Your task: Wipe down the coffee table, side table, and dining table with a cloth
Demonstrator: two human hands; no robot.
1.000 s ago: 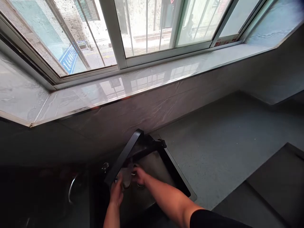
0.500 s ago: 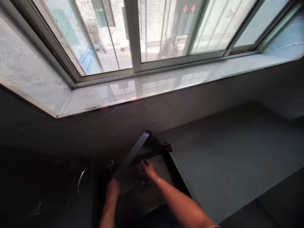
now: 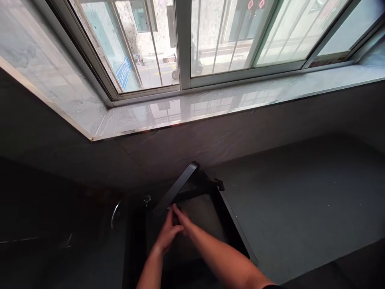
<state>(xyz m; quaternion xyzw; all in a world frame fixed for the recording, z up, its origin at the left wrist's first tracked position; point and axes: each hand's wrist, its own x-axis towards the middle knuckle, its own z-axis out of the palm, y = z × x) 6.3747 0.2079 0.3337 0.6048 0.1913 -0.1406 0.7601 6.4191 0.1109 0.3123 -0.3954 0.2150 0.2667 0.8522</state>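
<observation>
— What are the hands doing?
— The left hand (image 3: 168, 233) and right hand (image 3: 184, 222) are meeting above the basin of a black-rimmed sink (image 3: 237, 226). Their fingers are extending, neither hand is clenching, and I am seeing nothing held between them.
— Where is the sink sitting?
— It is sitting in the grey counter (image 3: 288, 200), below the marble window sill (image 3: 192, 108), with a black bar (image 3: 176, 186) rising along its far side.
— Is the handling sound?
— Yes. The hands are working low, inside the rim, though the fingertips are nearing that bar and need watching.
</observation>
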